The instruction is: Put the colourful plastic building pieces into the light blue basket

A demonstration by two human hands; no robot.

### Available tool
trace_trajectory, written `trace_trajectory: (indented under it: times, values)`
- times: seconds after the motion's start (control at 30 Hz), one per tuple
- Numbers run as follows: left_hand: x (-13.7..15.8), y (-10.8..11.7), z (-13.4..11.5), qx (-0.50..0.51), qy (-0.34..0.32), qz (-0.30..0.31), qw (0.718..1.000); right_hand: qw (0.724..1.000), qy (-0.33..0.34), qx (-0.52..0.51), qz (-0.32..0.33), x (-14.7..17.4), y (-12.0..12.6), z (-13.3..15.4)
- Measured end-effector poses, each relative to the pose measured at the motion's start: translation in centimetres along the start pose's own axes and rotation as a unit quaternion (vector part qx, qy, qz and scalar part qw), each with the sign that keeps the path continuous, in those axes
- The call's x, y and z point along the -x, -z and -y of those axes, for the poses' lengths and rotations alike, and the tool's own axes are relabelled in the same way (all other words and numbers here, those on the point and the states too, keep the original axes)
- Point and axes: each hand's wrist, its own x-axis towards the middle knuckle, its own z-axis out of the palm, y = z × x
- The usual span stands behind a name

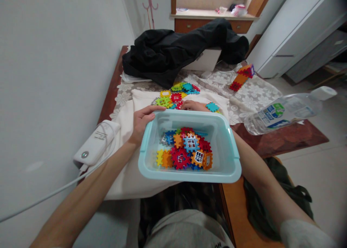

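Observation:
A light blue plastic bin (189, 175) is held tilted towards me, with several interlocking plastic blocks (181, 158) in red, orange, blue and yellow inside. My left hand (143, 120) grips its far left corner, the thumb and fingers closed on the rim. Beyond the far rim, my right hand (195, 105) is beside a pile of similar blocks (176, 97) on a white cloth (141, 98). The bin hides most of its fingers, so their hold cannot be made out. To the right of that hand lies a teal block (212, 107).
A clear bottle (284, 111) stands at the right table edge. Behind it is a joined orange and red block piece (241, 77). A white power bank (97, 141) with a cable lies left. Black fabric (173, 49) covers a box at the back. The wall borders the left side.

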Motion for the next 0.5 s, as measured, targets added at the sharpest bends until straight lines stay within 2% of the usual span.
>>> trace_trajectory:
  times: [0.13,0.3,0.4,0.5]
  values:
    - [0.0,0.1,0.1,-0.003,-0.004,0.003,1.000,0.994,-0.052,-0.056,-0.075,0.7,0.2,0.7]
    - [0.0,0.0,0.1,0.000,-0.014,0.007,1.000,0.970,-0.108,-0.159,-0.146,0.5,0.7,0.5]
    - [0.1,0.0,0.0,-0.008,-0.010,0.006,1.000,0.935,-0.109,-0.275,-0.195,0.2,1.1,0.9]
    - [0.0,0.1,0.1,-0.013,-0.009,0.004,1.000,0.875,-0.106,-0.402,-0.249,0.1,1.5,1.8]
